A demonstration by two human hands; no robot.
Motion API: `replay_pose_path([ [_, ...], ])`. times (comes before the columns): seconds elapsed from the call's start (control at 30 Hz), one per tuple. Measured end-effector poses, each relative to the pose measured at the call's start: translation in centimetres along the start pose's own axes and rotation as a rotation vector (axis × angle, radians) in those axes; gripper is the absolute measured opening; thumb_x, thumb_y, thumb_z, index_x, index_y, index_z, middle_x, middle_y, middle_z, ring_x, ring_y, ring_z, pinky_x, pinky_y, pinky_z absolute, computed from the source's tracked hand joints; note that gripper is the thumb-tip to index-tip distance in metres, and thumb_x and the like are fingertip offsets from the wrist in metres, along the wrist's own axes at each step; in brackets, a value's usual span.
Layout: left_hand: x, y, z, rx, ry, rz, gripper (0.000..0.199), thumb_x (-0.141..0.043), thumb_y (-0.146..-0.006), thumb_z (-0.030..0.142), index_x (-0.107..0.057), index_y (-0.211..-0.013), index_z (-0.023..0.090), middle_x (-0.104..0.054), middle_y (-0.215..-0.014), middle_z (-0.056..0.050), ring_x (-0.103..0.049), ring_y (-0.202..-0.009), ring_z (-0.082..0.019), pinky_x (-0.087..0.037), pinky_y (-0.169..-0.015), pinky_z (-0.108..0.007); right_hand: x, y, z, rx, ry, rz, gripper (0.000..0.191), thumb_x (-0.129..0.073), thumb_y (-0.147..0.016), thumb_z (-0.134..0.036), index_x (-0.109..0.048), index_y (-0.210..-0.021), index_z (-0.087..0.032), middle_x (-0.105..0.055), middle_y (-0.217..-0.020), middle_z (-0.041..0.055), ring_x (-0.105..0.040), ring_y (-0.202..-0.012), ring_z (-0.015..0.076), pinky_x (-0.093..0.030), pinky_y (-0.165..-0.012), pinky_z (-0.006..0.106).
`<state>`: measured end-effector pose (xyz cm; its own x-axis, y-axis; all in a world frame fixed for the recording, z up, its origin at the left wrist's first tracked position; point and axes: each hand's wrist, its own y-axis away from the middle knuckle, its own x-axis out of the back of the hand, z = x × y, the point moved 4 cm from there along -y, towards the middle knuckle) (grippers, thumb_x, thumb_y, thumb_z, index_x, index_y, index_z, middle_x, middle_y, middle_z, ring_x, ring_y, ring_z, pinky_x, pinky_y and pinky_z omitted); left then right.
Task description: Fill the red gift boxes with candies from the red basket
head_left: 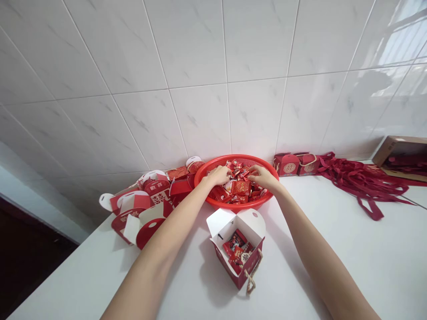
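Both hands reach into a red plastic basket (200, 175) heaped with red-wrapped candies (241, 187). At its left side, my left hand (219, 175) has its fingers bent together at the tips around a wrapped candy. From the right, my right hand (263, 177) pinches at a wrapped candy near the middle of the heap; its fingertips are partly lost among the wrappers. Between my forearms stands a dark red gift box (230, 268) with white flaps raised. Several wrapped candies (237, 251) lie inside it, and a twine handle (254, 272) hangs on its near right side.
Several red and white gift boxes (133, 209), some with flaps up, crowd the left of the white table (333, 222). Behind right stand two closed red boxes (287, 165), a pile of dark red ribbons (360, 182) and a cardboard box (400, 149). A tiled wall (200, 111) borders the back.
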<state>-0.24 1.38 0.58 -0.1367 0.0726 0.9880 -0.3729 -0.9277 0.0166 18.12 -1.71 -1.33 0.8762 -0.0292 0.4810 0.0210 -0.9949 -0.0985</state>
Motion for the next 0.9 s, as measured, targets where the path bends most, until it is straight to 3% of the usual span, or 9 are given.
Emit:
replay_pose_path([
  [0.17, -0.3, -2.4, 1.3, -0.026, -0.117, -0.065, 0.072, -0.076, -0.074, 0.028, -0.052, -0.142, 0.034, -0.041, -0.158, -0.011, -0.044, -0.14, -0.036, -0.044, -0.108, -0.045, 0.0, 0.0, 0.0, 0.015, -0.051, -0.018, 0.016, -0.065, -0.079, -0.015, -0.061, -0.094, -0.019, -0.066, -0.078, 0.0006, -0.063, -0.072, 0.0151, -0.047, -0.062, 0.024],
  [0.23, -0.4, -2.6, 1.9, -0.012, -0.178, -0.086, 0.07, -0.077, -0.075, 0.032, -0.054, -0.141, 0.032, -0.037, -0.159, -0.014, -0.04, -0.142, -0.04, -0.043, -0.108, -0.049, -0.1, -0.1, 0.0, 0.007, -0.067, -0.028, 0.016, -0.065, -0.079, -0.015, -0.061, -0.095, -0.019, -0.067, -0.079, 0.0011, -0.064, -0.073, 0.0155, -0.048, -0.064, 0.025],
  [0.3, -0.6, -2.5, 2.5, -0.026, -0.217, -0.106, 0.054, -0.073, -0.08, 0.033, -0.062, -0.132, 0.028, -0.05, -0.149, -0.016, -0.048, -0.136, -0.04, -0.046, -0.105, -0.049, -0.1, -0.1, -0.1, -0.001, -0.081, -0.04, 0.016, -0.065, -0.08, -0.015, -0.061, -0.095, -0.018, -0.067, -0.079, 0.0013, -0.064, -0.075, 0.0158, -0.048, -0.064, 0.025],
  [0.4, -0.9, -1.9, 2.8, -0.06, -0.228, -0.151, 0.033, -0.067, -0.083, 0.026, -0.073, -0.115, 0.024, -0.07, -0.119, -0.014, -0.063, -0.117, -0.035, -0.05, -0.099, -0.044, -0.1, 0.0, -0.2, -0.01, -0.11, -0.043, 0.018, -0.066, -0.08, -0.016, -0.061, -0.097, -0.018, -0.068, -0.08, 0.0016, -0.064, -0.075, 0.0157, -0.048, -0.064, 0.024],
  [0.53, -1.5, -1.3, 1.9, -0.031, -0.095, -0.236, 0.038, -0.071, -0.07, 0.017, -0.075, -0.107, 0.026, -0.076, -0.102, -0.007, -0.071, -0.099, -0.029, -0.055, -0.086, -0.034, 0.1, 0.3, -0.4, -0.022, -0.163, -0.013, 0.018, -0.067, -0.078, -0.014, -0.062, -0.095, -0.017, -0.068, -0.087, 0.0038, -0.064, -0.077, 0.0152, -0.049, -0.064, 0.023],
  [0.7, -2.2, -1.2, 0.4, -0.036, 0.261, -0.352, 0.024, -0.063, -0.065, 0.009, -0.077, -0.081, 0.02, -0.077, -0.083, -0.001, -0.071, -0.084, -0.02, -0.053, -0.077, -0.025, 0.3, 0.4, -0.6, -0.01, -0.201, -0.007, 0.015, -0.065, -0.078, -0.012, -0.063, -0.092, -0.016, -0.069, -0.088, 0.0053, -0.064, -0.074, 0.0143, -0.049, -0.06, 0.022],
  [0.8, -2.2, -1.6, -0.6, -0.036, 0.415, -0.27, 0.031, -0.057, -0.068, 0.009, -0.079, -0.088, 0.018, -0.077, -0.08, -0.001, -0.07, -0.081, -0.018, -0.053, -0.075, -0.023, 0.3, 0.2, -0.4, -0.021, -0.215, -0.017, 0.015, -0.066, -0.077, -0.012, -0.063, -0.092, -0.015, -0.069, -0.085, 0.0051, -0.063, -0.07, 0.0139, -0.05, -0.058, 0.022],
  [0.9, -2.0, -2.1, -2.1, 0.036, 0.352, -0.097, 0.035, -0.054, -0.071, 0.011, -0.079, -0.095, 0.018, -0.078, -0.091, -0.004, -0.07, -0.088, -0.02, -0.053, -0.08, -0.026, 0.2, 0.0, -0.2, -0.016, -0.218, -0.024, 0.015, -0.066, -0.078, -0.014, -0.063, -0.092, -0.015, -0.067, -0.08, 0.0032, -0.061, -0.065, 0.0123, -0.05, -0.057, 0.022],
])
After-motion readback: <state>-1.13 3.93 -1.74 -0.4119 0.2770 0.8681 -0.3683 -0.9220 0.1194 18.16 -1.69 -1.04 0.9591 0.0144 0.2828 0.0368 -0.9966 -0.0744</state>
